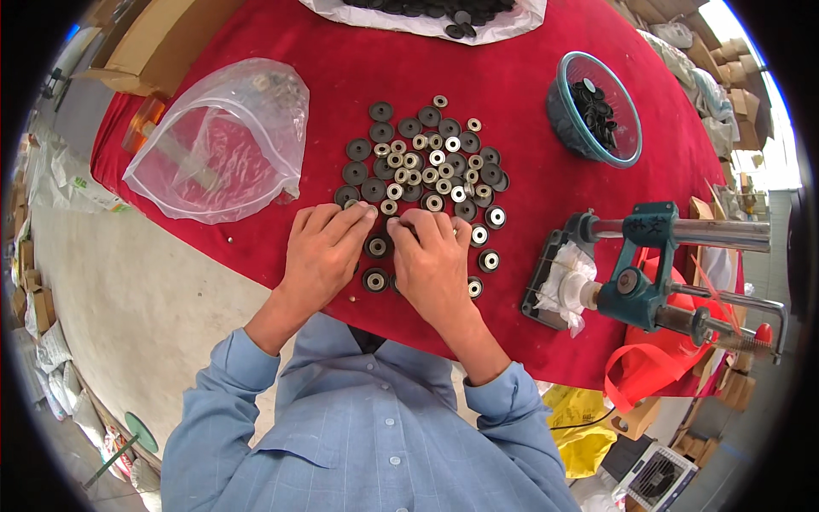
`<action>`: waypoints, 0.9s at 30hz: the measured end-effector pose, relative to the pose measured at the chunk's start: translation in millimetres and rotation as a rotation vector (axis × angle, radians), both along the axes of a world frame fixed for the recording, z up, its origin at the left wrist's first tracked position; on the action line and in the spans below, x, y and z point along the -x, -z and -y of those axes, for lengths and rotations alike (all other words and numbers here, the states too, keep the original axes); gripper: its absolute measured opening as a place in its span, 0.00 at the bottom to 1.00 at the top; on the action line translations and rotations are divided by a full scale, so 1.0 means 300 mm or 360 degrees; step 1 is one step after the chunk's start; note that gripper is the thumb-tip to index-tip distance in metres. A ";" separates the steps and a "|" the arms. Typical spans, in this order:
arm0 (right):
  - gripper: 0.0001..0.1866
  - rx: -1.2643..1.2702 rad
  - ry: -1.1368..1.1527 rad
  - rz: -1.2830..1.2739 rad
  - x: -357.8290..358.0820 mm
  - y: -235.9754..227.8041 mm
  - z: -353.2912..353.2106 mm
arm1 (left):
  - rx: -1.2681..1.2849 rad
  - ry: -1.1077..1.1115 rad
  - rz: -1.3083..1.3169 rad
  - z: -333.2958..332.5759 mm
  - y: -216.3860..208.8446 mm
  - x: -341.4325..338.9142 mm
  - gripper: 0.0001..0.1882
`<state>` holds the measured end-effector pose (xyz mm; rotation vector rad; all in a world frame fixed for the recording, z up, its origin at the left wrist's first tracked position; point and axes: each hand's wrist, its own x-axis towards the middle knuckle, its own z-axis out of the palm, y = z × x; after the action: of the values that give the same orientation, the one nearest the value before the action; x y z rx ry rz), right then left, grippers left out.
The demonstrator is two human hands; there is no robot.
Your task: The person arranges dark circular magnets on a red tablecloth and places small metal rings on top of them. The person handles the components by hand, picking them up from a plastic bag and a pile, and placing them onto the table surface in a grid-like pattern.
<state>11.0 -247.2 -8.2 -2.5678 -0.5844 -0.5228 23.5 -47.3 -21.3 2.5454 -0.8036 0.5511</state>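
Note:
My left hand rests on the red cloth with its fingers drawn together. Its fingertips are at the near left side of a cluster of black plastic discs and small silver ring bearings. Beside it, my right hand has its fingers curled down among the parts. Whatever either hand pinches is hidden by the fingers. Several black discs with a bearing seated in the middle lie around and between my hands, with more to the right of my right hand.
A clear plastic bag lies to the left. A blue-rimmed bowl holds black parts at the right. Nearer stands a green hand press. A white sack of black discs is at the far edge, an open carton far left.

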 end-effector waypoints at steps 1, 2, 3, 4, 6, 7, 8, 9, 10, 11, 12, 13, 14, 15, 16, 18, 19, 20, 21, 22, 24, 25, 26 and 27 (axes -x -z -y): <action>0.14 0.0085 -0.0002 -0.0041 0.017 -0.010 0.002 | -0.0002 -0.0006 -0.0010 -0.001 -0.001 0.005 0.22; 0.15 0.0121 0.0022 -0.0020 0.034 -0.006 0.000 | -0.0005 -0.0013 -0.0021 -0.002 -0.006 0.009 0.22; 0.16 0.0157 0.0046 0.0001 0.051 -0.001 -0.004 | -0.0008 -0.0019 -0.0031 -0.003 -0.008 0.014 0.22; 0.17 0.0194 0.0072 0.0027 0.066 0.001 -0.006 | -0.0010 -0.0017 -0.0034 -0.004 -0.008 0.015 0.22; 0.19 0.0280 0.0098 0.0029 0.078 0.009 -0.014 | -0.0014 -0.0013 -0.0039 -0.005 -0.008 0.018 0.22; 0.19 0.0260 0.0092 0.0023 0.072 0.006 -0.017 | -0.0028 -0.0027 -0.0048 -0.005 -0.010 0.021 0.22; 0.18 0.0240 0.0086 0.0017 0.064 0.003 -0.019 | -0.0041 -0.0042 -0.0058 -0.004 -0.012 0.025 0.22; 0.18 0.0222 0.0076 -0.0008 0.056 -0.006 -0.015 | -0.0055 -0.0058 -0.0067 -0.004 -0.015 0.031 0.22; 0.18 0.0206 0.0066 -0.0037 0.048 -0.017 -0.008 | -0.0085 -0.0077 -0.0069 0.000 -0.024 0.039 0.23; 0.18 0.0189 0.0055 -0.0066 0.039 -0.022 -0.002 | -0.0115 -0.0097 -0.0072 0.008 -0.038 0.047 0.24; 0.18 0.0122 0.0109 -0.0094 0.031 -0.021 0.001 | -0.0144 -0.0118 -0.0075 0.014 -0.046 0.057 0.25; 0.17 0.0053 0.0162 -0.0121 0.020 -0.022 0.005 | -0.0148 -0.0112 -0.0070 0.018 -0.043 0.064 0.25; 0.17 -0.0015 0.0214 -0.0148 0.009 -0.022 0.005 | -0.0152 -0.0106 -0.0066 0.021 -0.034 0.072 0.26; 0.14 -0.0038 0.0244 -0.0143 -0.002 -0.020 0.002 | -0.0156 -0.0101 -0.0062 0.024 -0.026 0.081 0.26; 0.14 -0.0044 0.0232 -0.0128 -0.013 -0.018 -0.004 | -0.0164 -0.0118 -0.0065 0.027 -0.023 0.087 0.26; 0.13 -0.0055 0.0207 -0.0100 -0.034 -0.011 -0.024 | -0.0180 -0.0151 -0.0071 0.032 -0.019 0.098 0.27; 0.12 -0.0060 0.0201 -0.0072 -0.045 -0.005 -0.034 | -0.0185 -0.0160 -0.0081 0.030 -0.015 0.100 0.27; 0.11 -0.0037 0.0208 -0.0078 -0.051 -0.002 -0.041 | -0.0185 -0.0161 -0.0082 0.029 -0.013 0.103 0.28; 0.11 -0.0014 0.0216 -0.0085 -0.055 -0.001 -0.046 | -0.0185 -0.0161 -0.0083 0.029 -0.011 0.106 0.28; 0.10 0.0006 0.0219 -0.0091 -0.060 0.004 -0.053 | -0.0189 -0.0166 -0.0083 0.029 -0.010 0.108 0.28; 0.09 -0.0015 0.0245 -0.0051 -0.069 0.021 -0.063 | -0.0144 -0.0188 -0.0105 0.034 -0.011 0.108 0.29; 0.09 -0.0022 0.0240 -0.0030 -0.070 0.026 -0.067 | -0.0123 -0.0204 -0.0119 0.035 -0.009 0.112 0.29; 0.10 -0.0028 0.0237 -0.0009 -0.071 0.029 -0.072 | -0.0103 -0.0230 -0.0115 0.032 -0.007 0.114 0.29; 0.10 -0.0008 0.0248 -0.0027 -0.073 0.032 -0.078 | -0.0084 -0.0256 -0.0111 0.027 -0.004 0.116 0.29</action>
<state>32.9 -223.7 -17.7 -2.6239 -0.3779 -0.5527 -11.2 -55.3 -20.2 2.6774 -0.6005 0.4937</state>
